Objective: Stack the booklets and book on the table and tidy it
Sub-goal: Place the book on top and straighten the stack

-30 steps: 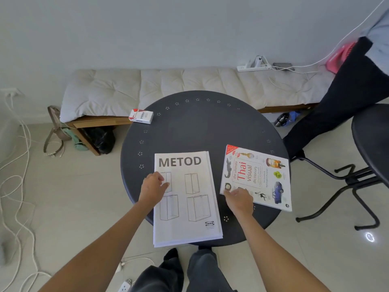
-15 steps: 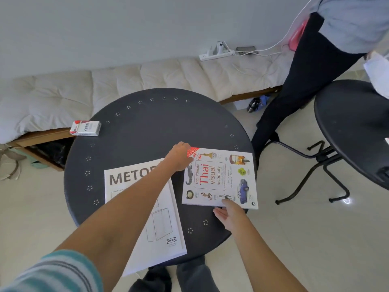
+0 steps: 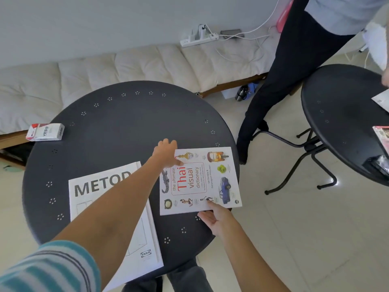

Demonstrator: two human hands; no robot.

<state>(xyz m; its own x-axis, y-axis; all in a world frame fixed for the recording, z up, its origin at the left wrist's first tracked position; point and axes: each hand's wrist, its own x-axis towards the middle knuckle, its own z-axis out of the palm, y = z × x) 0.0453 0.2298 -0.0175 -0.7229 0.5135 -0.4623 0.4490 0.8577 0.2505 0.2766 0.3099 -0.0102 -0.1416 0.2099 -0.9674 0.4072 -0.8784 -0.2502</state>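
Note:
A white "Thai visual dictionary" book (image 3: 200, 180) lies flat on the right side of the round black table (image 3: 117, 127). My left hand (image 3: 166, 153) reaches across and grips the book's far left corner. At the book's near edge my right hand (image 3: 214, 216) holds it with the thumb on the cover and the fingers underneath. White "METOD" booklets (image 3: 90, 188) lie stacked at the table's near left, partly hidden under my left forearm.
A small red and white box (image 3: 45, 132) sits at the table's far left edge. A second black table (image 3: 341, 114) stands to the right, with a standing person (image 3: 294, 60) beside it. A cushioned bench (image 3: 126, 66) runs behind, with a power strip (image 3: 199, 37) on it.
My left hand left the METOD booklets and crossed over to the book's far corner. My right hand shifted along the book's near edge. The view swung to the right.

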